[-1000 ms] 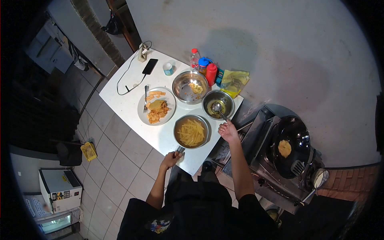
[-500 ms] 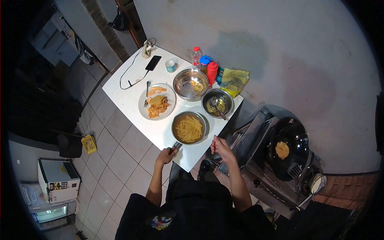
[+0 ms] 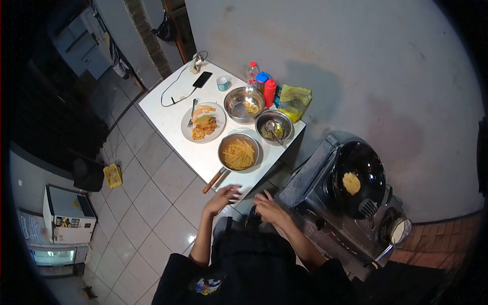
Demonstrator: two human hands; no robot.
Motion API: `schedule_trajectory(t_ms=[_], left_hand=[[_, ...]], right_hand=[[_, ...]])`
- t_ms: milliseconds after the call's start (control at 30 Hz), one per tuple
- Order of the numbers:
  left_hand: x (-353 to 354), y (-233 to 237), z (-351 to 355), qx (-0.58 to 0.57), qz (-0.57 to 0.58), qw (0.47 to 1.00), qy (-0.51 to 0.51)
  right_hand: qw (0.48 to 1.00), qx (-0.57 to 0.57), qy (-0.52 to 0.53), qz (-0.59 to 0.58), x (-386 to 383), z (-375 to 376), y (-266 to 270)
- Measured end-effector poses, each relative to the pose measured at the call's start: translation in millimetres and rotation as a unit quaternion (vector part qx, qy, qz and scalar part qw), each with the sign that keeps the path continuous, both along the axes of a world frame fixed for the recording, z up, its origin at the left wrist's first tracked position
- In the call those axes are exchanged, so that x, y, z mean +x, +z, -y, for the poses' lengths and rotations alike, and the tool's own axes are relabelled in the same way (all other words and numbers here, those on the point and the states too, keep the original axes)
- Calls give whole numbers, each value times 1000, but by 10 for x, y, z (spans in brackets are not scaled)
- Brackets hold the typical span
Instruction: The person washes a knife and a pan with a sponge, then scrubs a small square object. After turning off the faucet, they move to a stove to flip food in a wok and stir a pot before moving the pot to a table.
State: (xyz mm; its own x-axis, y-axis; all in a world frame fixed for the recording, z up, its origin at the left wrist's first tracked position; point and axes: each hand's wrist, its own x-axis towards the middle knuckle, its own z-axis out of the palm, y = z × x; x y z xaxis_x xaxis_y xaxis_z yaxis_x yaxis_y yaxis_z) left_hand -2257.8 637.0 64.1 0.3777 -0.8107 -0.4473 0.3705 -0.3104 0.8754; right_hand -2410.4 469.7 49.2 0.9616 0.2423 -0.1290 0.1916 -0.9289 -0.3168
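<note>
My left hand (image 3: 222, 199) hovers at the front corner of the white table (image 3: 201, 161), its fingers apart and holding nothing. To its right, over the floor just off the corner, my right hand (image 3: 269, 208) is empty with some fingers stretched out. Nearest to both is a saucepan (image 3: 215, 181) with a wooden handle pointing at my left hand. Pale cut potato sticks (image 3: 238, 154) lie in liquid inside it. Neither hand touches the pan.
Behind the saucepan are a plate (image 3: 187, 133) of food, a large steel bowl (image 3: 235, 110), a smaller bowl (image 3: 258, 128) with a ladle, and a red squeeze bottle (image 3: 270, 93). On the right-hand stove, a wok (image 3: 375, 168) holds a flat golden piece (image 3: 351, 183) and a slotted turner (image 3: 367, 208).
My left hand has let go of the saucepan handle and moved right, towards my body. My right hand has come down and left, closer to the left one. The view has shifted slightly.
</note>
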Motion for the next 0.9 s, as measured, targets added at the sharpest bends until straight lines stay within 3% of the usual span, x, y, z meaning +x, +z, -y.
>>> schedule_trajectory(t_ms=[33, 67, 100, 133, 167, 200, 233, 300, 367, 433, 467, 533, 567, 600, 633, 700, 733, 767, 833, 900], left_hand=[[-50, 62, -40, 162, 391, 895, -138], [-74, 128, -122, 167, 488, 834, -195], [-123, 193, -243, 171, 576, 759, -250], [-179, 321, -308, 169, 577, 758, -251], [-225, 447, -347, 98, 423, 886, -165], [-255, 527, -377, 22, 247, 966, -71], [-289, 569, -430, 21, 250, 965, -74], [-410, 616, -534, -80, 214, 973, 17], [-607, 560, -592, -92, 196, 976, 29], [-895, 486, -600, -126, 20, 992, 20], [-1100, 498, -591, -132, -18, 990, -49], [-1481, 460, -540, -208, -191, 950, -134], [-1656, 489, -498, -225, -265, 925, -155], [-1855, 533, -459, -219, -280, 927, -118], [-1936, 515, -435, -209, -288, 923, -146], [-2083, 476, -331, -222, -210, 929, -210], [-2227, 607, -287, -211, -206, 937, -185], [-2358, 607, -259, -210, -211, 932, -205], [-2560, 595, -233, -165, -239, 948, -129], [-2718, 623, -159, -172, -244, 942, -149]], right_hand=[[1000, -4, -4, 6, -24, -27, 71], [977, 196, -75, 25, -78, -59, 144], [909, 389, -142, 43, -166, -112, 211], [901, 395, -169, 68, -225, -108, 412], [892, 404, -191, 64, -263, -96, 600], [854, 473, -210, 61, -324, -111, 619], [810, 539, -226, 58, -391, -162, 633], [799, 558, -221, 46, -513, -369, 650], [733, 647, -208, -8, -636, -767, 884], [718, 680, -148, -20, -776, -1127, 1024], [714, 684, -148, -25, -864, -1283, 967], [685, 710, -162, -4, -1031, -1574, 861], [734, 647, -204, -39, -1157, -1631, 876], [781, 584, -209, 77, -1264, -1661, 902], [813, 507, -217, 187, -1364, -1708, 976], [820, 451, -273, 221, -1562, -1748, 1003], [835, 397, -300, 236, -1670, -1741, 1022], [830, 389, -317, 243, -1773, -1725, 1042], [766, 518, -299, 235, -1928, -1685, 1067], [755, 505, -316, 275, -2072, -1673, 1071]])
